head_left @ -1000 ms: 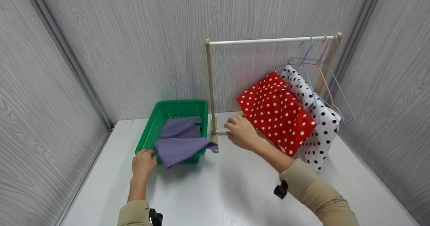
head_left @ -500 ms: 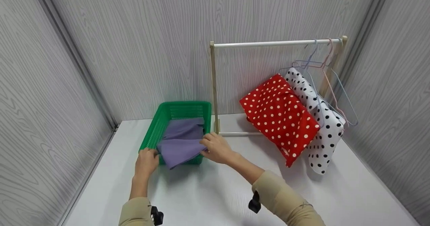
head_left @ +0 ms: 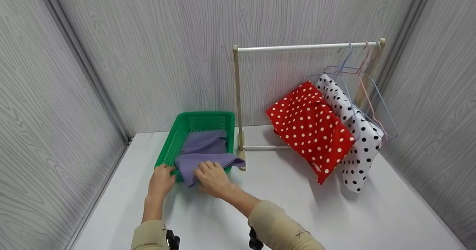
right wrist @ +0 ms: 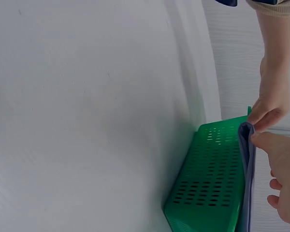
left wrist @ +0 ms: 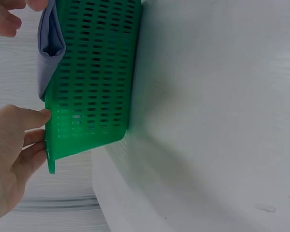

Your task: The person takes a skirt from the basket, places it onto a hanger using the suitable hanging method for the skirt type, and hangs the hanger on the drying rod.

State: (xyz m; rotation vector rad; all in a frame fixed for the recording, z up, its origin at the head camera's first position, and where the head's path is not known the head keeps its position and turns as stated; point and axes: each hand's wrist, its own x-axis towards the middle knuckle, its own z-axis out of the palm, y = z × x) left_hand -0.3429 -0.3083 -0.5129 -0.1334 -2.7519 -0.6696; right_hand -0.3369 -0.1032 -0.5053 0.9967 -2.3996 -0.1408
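A green plastic basket (head_left: pixel 166 149) stands at the left of the white table, its perforated side wall filling much of the left wrist view. My left hand (head_left: pixel 162 180) grips its near left rim, thumb outside and fingers inside. A purple cloth (head_left: pixel 205 143) lies folded in the basket, its near part draped over the front rim and one corner sticking out to the right. Above that draped part is my right hand (head_left: pixel 215 180), fingers loosely bent. Seen from the right wrist, the right thumb (right wrist: pixel 264 141) meets the edge of the cloth fold, while the other fingers hang apart from it.
Right of the basket stands a wooden rack with a white top rail (head_left: pixel 286 48). From its right end hang blue and pink hangers (head_left: pixel 366 90), a red dotted cloth (head_left: pixel 310 127) and a white cloth with black dots (head_left: pixel 360 142). Grey panels (head_left: pixel 178 38) enclose the table.
My right hand has swung left from beside the rack to the cloth's right corner, then on to its front part. The left hand has stayed on the basket rim.
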